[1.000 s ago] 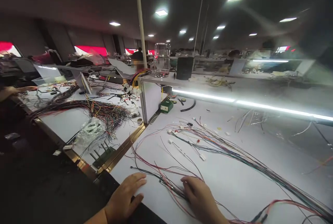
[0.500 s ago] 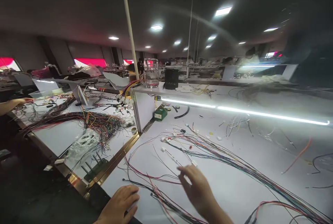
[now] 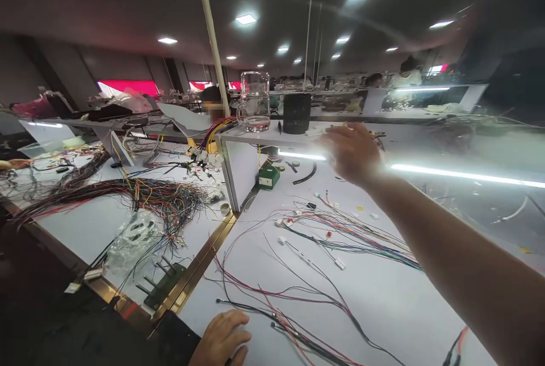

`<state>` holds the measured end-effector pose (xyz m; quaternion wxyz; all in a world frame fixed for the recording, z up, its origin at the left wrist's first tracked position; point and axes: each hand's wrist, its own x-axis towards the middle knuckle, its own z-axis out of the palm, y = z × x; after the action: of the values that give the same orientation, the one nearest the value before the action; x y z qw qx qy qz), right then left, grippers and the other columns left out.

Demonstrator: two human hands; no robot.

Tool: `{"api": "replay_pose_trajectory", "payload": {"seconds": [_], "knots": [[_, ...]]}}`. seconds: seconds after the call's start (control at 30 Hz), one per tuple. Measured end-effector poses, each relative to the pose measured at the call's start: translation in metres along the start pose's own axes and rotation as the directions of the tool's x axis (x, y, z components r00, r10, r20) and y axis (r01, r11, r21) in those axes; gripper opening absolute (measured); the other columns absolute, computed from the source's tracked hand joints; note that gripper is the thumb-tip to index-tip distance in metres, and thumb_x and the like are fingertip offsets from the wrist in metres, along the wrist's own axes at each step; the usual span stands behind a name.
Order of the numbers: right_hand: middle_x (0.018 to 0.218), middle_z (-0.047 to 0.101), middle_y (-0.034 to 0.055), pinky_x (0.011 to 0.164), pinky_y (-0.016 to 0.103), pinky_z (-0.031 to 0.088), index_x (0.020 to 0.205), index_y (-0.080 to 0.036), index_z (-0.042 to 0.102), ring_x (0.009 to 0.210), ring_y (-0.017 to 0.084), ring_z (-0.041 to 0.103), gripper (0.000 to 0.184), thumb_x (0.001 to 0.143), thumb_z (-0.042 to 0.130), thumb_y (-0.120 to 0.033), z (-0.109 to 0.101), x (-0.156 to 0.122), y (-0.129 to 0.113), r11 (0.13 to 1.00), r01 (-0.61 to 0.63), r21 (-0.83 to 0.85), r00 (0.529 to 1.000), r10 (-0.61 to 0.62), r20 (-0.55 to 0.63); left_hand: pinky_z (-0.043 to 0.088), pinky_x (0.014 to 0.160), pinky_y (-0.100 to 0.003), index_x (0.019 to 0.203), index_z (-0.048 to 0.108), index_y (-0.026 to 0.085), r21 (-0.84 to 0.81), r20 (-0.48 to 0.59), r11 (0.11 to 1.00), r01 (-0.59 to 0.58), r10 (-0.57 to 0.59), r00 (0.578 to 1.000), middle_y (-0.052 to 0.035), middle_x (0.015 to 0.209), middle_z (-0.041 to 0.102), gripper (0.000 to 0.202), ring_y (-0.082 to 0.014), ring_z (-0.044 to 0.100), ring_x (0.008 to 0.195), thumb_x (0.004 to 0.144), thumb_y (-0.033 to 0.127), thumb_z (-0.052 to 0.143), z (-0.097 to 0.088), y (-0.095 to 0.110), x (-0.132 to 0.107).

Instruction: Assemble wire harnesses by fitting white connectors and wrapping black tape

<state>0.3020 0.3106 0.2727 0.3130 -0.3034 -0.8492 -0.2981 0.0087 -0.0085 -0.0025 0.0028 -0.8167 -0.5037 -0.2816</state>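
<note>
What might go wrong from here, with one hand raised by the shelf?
The right hand looks close to the dark cup and might knock it into the glass jug. The forearm crosses above the bunched wires, so lowering it could snag or shift them.

My left hand [image 3: 219, 335] is at the near edge of the flat white table [image 3: 383, 309], left of the thin black and red wires [image 3: 304, 342]. My right hand [image 3: 356, 151] is up at the long white shelf [image 3: 272, 137]. On it, a clear round jug [image 3: 255, 102] stands left of a round black pot [image 3: 297, 113]. A small green box [image 3: 269, 177] sits lower down.
</note>
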Motion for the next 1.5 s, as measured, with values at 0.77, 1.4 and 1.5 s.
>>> {"api": "replay_pose_trajectory", "payload": {"seconds": [0.77, 1.4, 1.5], "knots": [[0.103, 0.068, 0.0097, 0.082, 0.046, 0.052, 0.102, -0.024, 0.066, 0.095, 0.030, 0.064, 0.035, 0.086, 0.047, -0.048, 0.103, -0.278, -0.150, 0.705, -0.601, 0.376, 0.704, 0.246, 0.666, 0.044, 0.064, -0.027, 0.103, 0.061, 0.008, -0.846, 0.525, -0.334, 0.415, -0.658, 0.540, -0.0103, 0.077, 0.069, 0.048, -0.0138, 0.060, 0.062, 0.071, 0.042, 0.073, 0.066, 0.066, 0.123], [0.073, 0.064, 0.0030, 0.069, 0.033, 0.044, 0.076, -0.021, 0.063, 0.069, 0.020, 0.058, 0.030, 0.087, 0.049, -0.045, 0.077, -0.256, -0.170, 0.113, -0.777, 0.620, 0.582, 0.504, 0.638, 0.050, 0.081, -0.033, 0.122, 0.048, 0.017, -0.864, 0.504, -0.403, 0.302, -0.680, 0.533, -0.0128, 0.108, 0.065, 0.054, -0.0219, 0.065, 0.095, 0.074, 0.019, 0.073, 0.126, 0.065, 0.200], [0.075, 0.064, 0.0035, 0.070, 0.034, 0.043, 0.077, -0.021, 0.062, 0.071, 0.021, 0.057, 0.028, 0.088, 0.048, -0.043, 0.079, -0.257, -0.167, 0.100, -0.782, 0.615, 0.578, 0.487, 0.655, 0.050, 0.078, -0.032, 0.121, 0.049, 0.016, -0.872, 0.489, -0.402, 0.278, -0.689, 0.535, -0.0131, 0.106, 0.066, 0.055, -0.0225, 0.065, 0.094, 0.073, 0.022, 0.075, 0.127, 0.064, 0.197]]}}
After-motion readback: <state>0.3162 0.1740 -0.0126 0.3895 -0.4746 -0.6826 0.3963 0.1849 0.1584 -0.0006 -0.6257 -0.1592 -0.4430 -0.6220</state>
